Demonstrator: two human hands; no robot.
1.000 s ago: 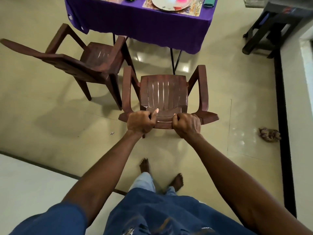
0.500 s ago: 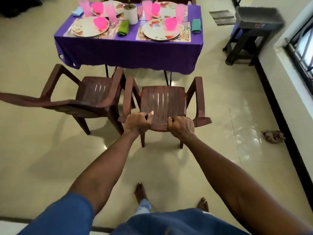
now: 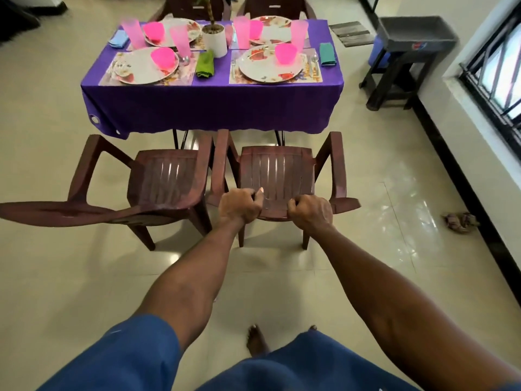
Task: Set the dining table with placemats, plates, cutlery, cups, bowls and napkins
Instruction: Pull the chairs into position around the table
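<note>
My left hand [image 3: 239,206] and my right hand [image 3: 310,211] both grip the top of the backrest of a brown plastic chair [image 3: 277,173] that faces the table. The table [image 3: 211,108] wears a purple cloth and carries floral placemats, floral plates [image 3: 269,66], pink bowls [image 3: 285,53], pink cups [image 3: 298,33], cutlery [image 3: 314,62] and folded napkins, one green [image 3: 205,63], one teal [image 3: 327,53], one blue [image 3: 118,39].
A second brown chair [image 3: 158,182] stands close to the left of the held one. A white plant pot [image 3: 214,39] sits mid-table. More chairs stand behind the table. A dark stool [image 3: 406,60] is at the right wall, a rag [image 3: 459,221] on the floor.
The chair in both hands has moved forward toward the table, beside the other chair. The view has lifted, so the whole set table now shows. My grip is unchanged.
</note>
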